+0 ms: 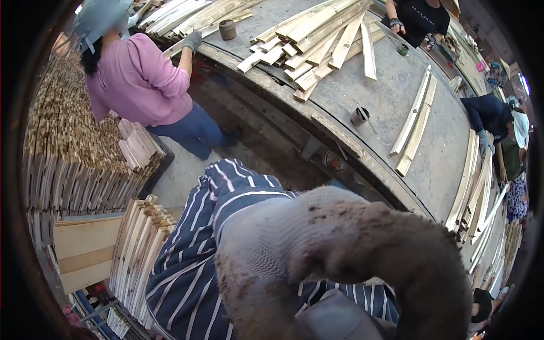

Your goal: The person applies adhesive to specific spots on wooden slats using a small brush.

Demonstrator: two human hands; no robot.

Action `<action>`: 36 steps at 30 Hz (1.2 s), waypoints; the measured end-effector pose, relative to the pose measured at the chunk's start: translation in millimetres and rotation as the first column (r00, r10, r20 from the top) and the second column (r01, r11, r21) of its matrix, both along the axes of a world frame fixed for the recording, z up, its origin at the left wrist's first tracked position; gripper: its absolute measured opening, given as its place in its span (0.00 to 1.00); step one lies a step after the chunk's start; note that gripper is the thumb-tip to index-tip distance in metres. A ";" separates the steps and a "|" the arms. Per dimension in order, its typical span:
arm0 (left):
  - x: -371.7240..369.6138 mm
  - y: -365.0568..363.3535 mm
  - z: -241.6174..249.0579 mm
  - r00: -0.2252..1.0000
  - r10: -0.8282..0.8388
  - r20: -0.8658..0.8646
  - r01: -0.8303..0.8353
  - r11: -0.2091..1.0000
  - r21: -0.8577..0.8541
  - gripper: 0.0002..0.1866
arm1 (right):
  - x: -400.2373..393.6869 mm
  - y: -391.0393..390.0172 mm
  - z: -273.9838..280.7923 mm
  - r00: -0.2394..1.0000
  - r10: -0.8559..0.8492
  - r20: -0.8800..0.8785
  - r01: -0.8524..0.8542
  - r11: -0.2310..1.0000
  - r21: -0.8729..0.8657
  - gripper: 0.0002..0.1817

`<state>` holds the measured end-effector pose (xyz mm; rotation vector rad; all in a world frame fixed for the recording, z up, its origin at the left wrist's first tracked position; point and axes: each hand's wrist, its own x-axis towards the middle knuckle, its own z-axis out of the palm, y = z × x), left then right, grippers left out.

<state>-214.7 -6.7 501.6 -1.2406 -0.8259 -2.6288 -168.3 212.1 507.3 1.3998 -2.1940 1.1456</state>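
Gloved hand (362, 226) fills the bottom centre, close to the lens; fingers curled over and down, cannot tell whether it grips anything or whether it is left or right; state of the person's other hand cannot be told; striped garment (190, 255) behind it; nearest loose wood, two wood strips (417, 126), lies side by side on the counter (385, 96), up and right of the hand and well apart from it; strip pile (326, 39) further up, top centre; upright wood stack (136, 243) at lower left; containers: dark can (227, 30) near the counter edge, upper centre, contents unclear; cup (358, 117) between pile and loose strips, a thin stick (369, 120) leaning out of it; small jar (403, 50) at upper right, contents too small to tell.
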 end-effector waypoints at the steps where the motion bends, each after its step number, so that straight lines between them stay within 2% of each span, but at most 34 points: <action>1: 1.1 -2.5 0.4 1.000 0.013 0.006 -0.013 1.000 -0.002 0.05 | -0.7 -0.2 0.0 1.000 -0.012 0.006 0.012 1.000 0.017 0.13; 4: 8.0 -9.6 1.2 0.998 0.044 0.044 -0.043 0.999 -0.015 0.05 | -5.8 -1.2 -4.7 1.000 -0.030 0.006 0.030 0.999 -0.024 0.16; 6: 11.2 -15.5 5.7 0.997 0.067 0.048 -0.065 0.997 -0.034 0.05 | -5.0 3.5 6.5 0.997 -0.071 -0.007 0.072 0.997 0.011 0.16; 12: 34.4 -35.4 14.9 0.973 0.202 0.110 -0.192 0.977 -0.096 0.05 | -10.8 11.7 21.0 0.998 0.055 0.034 -0.054 0.997 -0.046 0.17; 14: 41.5 -39.9 18.1 0.963 0.239 0.126 -0.226 0.968 -0.111 0.05 | -7.2 9.3 24.5 0.997 0.042 0.057 -0.040 0.999 -0.032 0.18; 18: 36.1 -48.3 34.2 0.954 0.293 0.060 -0.284 0.950 -0.126 0.04 | -9.7 8.9 32.7 1.000 -0.015 -0.001 0.015 1.000 -0.015 0.18; 19: 34.9 -51.1 38.9 0.954 0.298 0.030 -0.292 0.947 -0.132 0.04 | -8.5 4.0 27.1 0.995 -0.077 -0.063 0.059 0.967 -0.248 0.16; 20: 31.8 -52.1 44.3 0.954 0.300 -0.002 -0.298 0.945 -0.135 0.04 | -5.7 1.9 24.6 0.982 -0.148 -0.114 0.078 0.879 -0.471 0.14; 21: 29.5 -52.5 49.3 0.954 0.300 -0.029 -0.301 0.944 -0.139 0.04 | 12.3 5.1 33.8 0.961 -0.269 0.057 0.264 0.843 -0.468 0.11; 22: 35.5 -52.2 59.4 0.953 0.299 -0.050 -0.303 0.942 -0.141 0.04 | 6.0 -5.2 43.5 0.992 -0.124 -0.028 0.088 0.829 -0.552 0.11; 24: 42.2 -55.4 67.7 0.833 0.484 -0.266 -0.520 0.850 -0.083 0.09 | -6.9 -16.0 54.6 0.971 0.030 -0.237 -0.189 0.703 -0.686 0.11; 25: 48.3 -55.8 69.3 0.835 0.482 -0.264 -0.518 0.852 -0.083 0.09 | -4.7 -13.6 62.0 0.972 0.027 -0.235 -0.186 0.704 -0.686 0.11; 26: 55.9 -56.1 69.7 0.814 0.502 -0.291 -0.545 0.834 -0.085 0.09 | -2.2 -9.8 70.5 0.962 0.263 -0.069 -0.240 0.704 -0.668 0.20; 27: 65.5 -57.2 71.0 0.791 0.525 -0.315 -0.575 0.813 -0.090 0.12 | -0.8 -5.7 73.9 0.871 0.479 0.109 -0.296 0.689 -0.662 0.29; 28: 77.1 -59.8 74.7 0.765 0.547 -0.340 -0.607 0.789 -0.096 0.15 | 3.4 5.2 70.7 0.866 0.486 0.115 -0.296 0.685 -0.666 0.29; 29: 95.4 -76.2 105.2 0.822 0.558 -0.115 -0.551 0.729 -0.405 0.07 | 12.8 26.6 64.5 0.897 0.433 0.089 -0.255 0.672 -0.695 0.25; 30: 92.0 -87.3 103.5 0.816 0.566 -0.113 -0.558 0.723 -0.408 0.07 | 23.7 51.7 57.7 0.924 0.377 0.064 -0.218 0.656 -0.723 0.22; 31: 81.8 -97.2 99.1 0.816 0.464 -0.345 -0.574 0.721 -0.388 0.10 | 34.1 76.2 51.0 0.947 0.319 0.044 -0.180 0.637 -0.750 0.19; 32: 76.3 -102.0 94.6 0.768 0.332 -0.549 -0.579 0.725 -0.373 0.23 | 43.3 95.1 45.9 0.967 0.254 0.034 -0.134 0.615 -0.777 0.16; 33: 79.4 -103.1 93.2 0.776 0.333 -0.535 -0.574 0.725 -0.381 0.23 | 49.5 103.3 43.9 0.983 0.182 0.033 -0.082 0.592 -0.802 0.13; 34: 78.9 -103.3 91.4 0.789 0.337 -0.513 -0.563 0.732 -0.384 0.23 | 50.8 104.0 43.4 0.982 0.184 0.043 -0.076 0.592 -0.802 0.13; 36: 81.8 -108.1 87.6 0.806 0.354 -0.474 -0.551 0.741 -0.384 0.24 | 50.2 127.8 48.5 0.982 0.187 0.017 -0.112 0.660 -0.743 0.13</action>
